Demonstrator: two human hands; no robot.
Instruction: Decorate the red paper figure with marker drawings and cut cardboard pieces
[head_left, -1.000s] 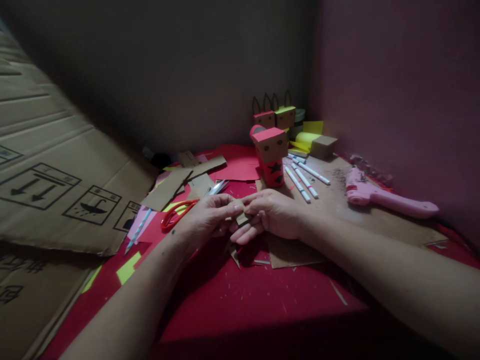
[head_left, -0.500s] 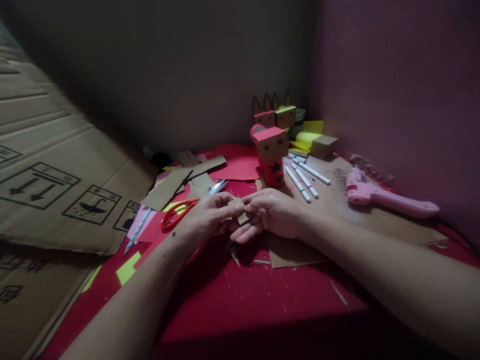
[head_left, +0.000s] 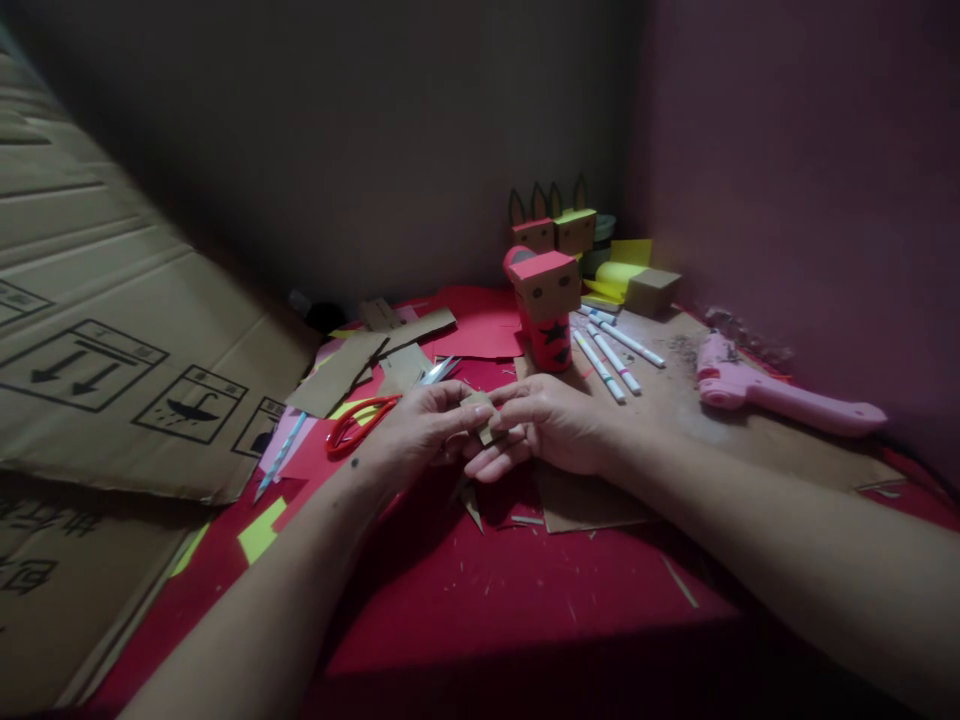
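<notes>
Both hands meet over a red surface (head_left: 525, 610) and pinch one small piece of brown cardboard (head_left: 484, 421) between them. My left hand (head_left: 420, 432) grips its left side with thumb and fingers closed. My right hand (head_left: 546, 428) grips its right side, fingers curled under it. Red-handled scissors (head_left: 358, 424) lie just left of my left hand. A red paper figure with a cardboard box head and black stars (head_left: 546, 308) stands right behind the hands.
A large flattened cardboard box (head_left: 112, 340) leans at the left. Cardboard strips (head_left: 352, 362) and red paper (head_left: 480, 325) lie behind the scissors. Markers (head_left: 611, 355), a pink glue gun (head_left: 772, 393), two more box figures (head_left: 555, 228) and yellow paper (head_left: 622, 270) sit at the right back.
The hands stay together on the cardboard piece, with only slight finger shifts. The view has drifted a little.
</notes>
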